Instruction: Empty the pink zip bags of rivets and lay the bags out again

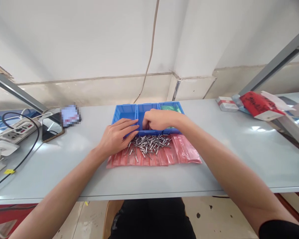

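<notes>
Three blue bins stand side by side: a left bin (125, 109), a middle bin (147, 107) and a right bin (178, 107) with green plastic (169, 108) inside. My left hand (118, 135) lies over the left bin's front edge, fingers extended and holding nothing. My right hand (157, 119) reaches into the middle bin with its fingers curled down; what they hold, if anything, is hidden. In front of the bins a pile of small metal rivets (150, 144) lies on pink plastic bags (186, 151).
On the left are a power strip (20, 131) with cables, a phone (52, 127) and a pixelated object (70, 115). On the right are a small white-and-red box (227, 104) and a red package (259, 104). The grey table (129, 186) has a near edge.
</notes>
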Tool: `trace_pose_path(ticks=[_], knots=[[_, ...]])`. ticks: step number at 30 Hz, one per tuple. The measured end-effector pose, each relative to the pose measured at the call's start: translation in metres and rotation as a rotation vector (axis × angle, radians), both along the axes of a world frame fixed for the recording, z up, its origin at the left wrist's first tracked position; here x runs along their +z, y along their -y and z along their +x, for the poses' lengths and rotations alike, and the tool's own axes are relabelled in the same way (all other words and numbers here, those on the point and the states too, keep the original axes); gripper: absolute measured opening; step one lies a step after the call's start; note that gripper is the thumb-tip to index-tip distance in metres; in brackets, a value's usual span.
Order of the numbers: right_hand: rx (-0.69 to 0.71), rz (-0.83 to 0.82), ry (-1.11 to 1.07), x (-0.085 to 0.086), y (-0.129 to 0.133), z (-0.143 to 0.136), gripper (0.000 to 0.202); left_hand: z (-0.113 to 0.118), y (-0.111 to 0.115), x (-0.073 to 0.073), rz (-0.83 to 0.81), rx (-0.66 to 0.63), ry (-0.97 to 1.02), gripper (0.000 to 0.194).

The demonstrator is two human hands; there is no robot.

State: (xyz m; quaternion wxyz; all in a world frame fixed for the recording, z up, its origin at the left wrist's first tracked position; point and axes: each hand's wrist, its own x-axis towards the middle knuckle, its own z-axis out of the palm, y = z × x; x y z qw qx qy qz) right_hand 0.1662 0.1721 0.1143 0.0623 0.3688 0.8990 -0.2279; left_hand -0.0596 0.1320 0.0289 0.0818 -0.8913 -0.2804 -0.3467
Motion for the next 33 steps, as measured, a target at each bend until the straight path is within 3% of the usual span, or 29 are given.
trace_pose_path(ticks=[7,16,24,27,30,31,33], knots=[[0.079,-0.01,0.045,-0.005,0.001,-0.009,0.026,0.0,-0.004,-0.004,-0.036,-0.053,0.057,0.019],[-0.033,0.265,0.176,-0.01,0.01,-0.018,0.018,0.002,-0.005,-0.002,-0.101,-0.051,0.06,0.016],[-0.123,0.462,0.236,-0.026,0.0,-0.014,0.031,0.002,-0.007,-0.007,-0.116,-0.039,0.06,0.018],[-0.153,0.533,0.223,-0.018,-0.003,-0.015,0.033,0.002,-0.008,0.003,-0.066,-0.01,0.015,0.018],[-0.169,0.581,0.178,0.01,0.024,-0.008,0.032,0.002,0.019,0.031,0.097,0.075,-0.093,0.02],[-0.174,0.608,0.126,0.019,0.044,-0.003,0.032,0.002,0.038,0.039,0.142,0.086,-0.092,0.02],[-0.123,0.73,-0.249,0.021,0.1,0.012,0.03,-0.001,0.091,0.039,0.133,0.084,0.043,0.022]])
